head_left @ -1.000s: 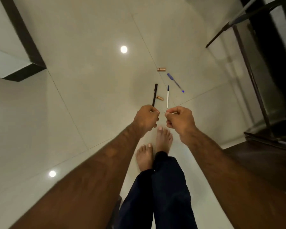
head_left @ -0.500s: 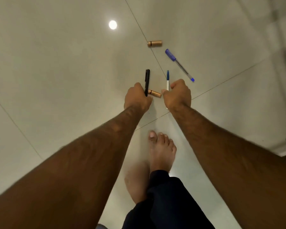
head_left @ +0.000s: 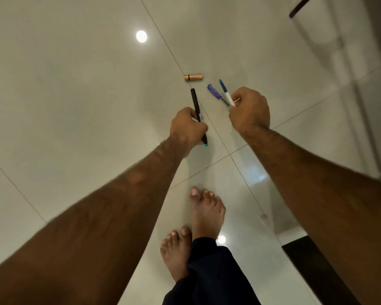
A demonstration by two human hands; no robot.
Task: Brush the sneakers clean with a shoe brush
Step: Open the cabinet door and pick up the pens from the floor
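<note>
"Two bare feet [head_left: 205,212] come nearest, on the pale tiled floor [head_left: 75,89]. No sneakers or shoe brush anywhere in view?"

"None that I can see. Just beyond the feet, the left hand [head_left: 187,128] is curled round a black pen [head_left: 195,102], gripping it low near its teal tip."

"And the right hand [head_left: 250,111]?"

"It's pinching a white pen with a blue cap [head_left: 226,92]. A purple-capped pen [head_left: 215,92] runs in beside it, but I cannot tell whether the fingers hold that one too."

"So this looks like tidying before any brushing?"

"That's my guess. To do it well, draw both pens snug into the right fist so neither slips. Then reach farther for the gold tube [head_left: 193,77] lying by the tile seam. It's round and may roll, so pinch it from above rather than nudge it."
</note>
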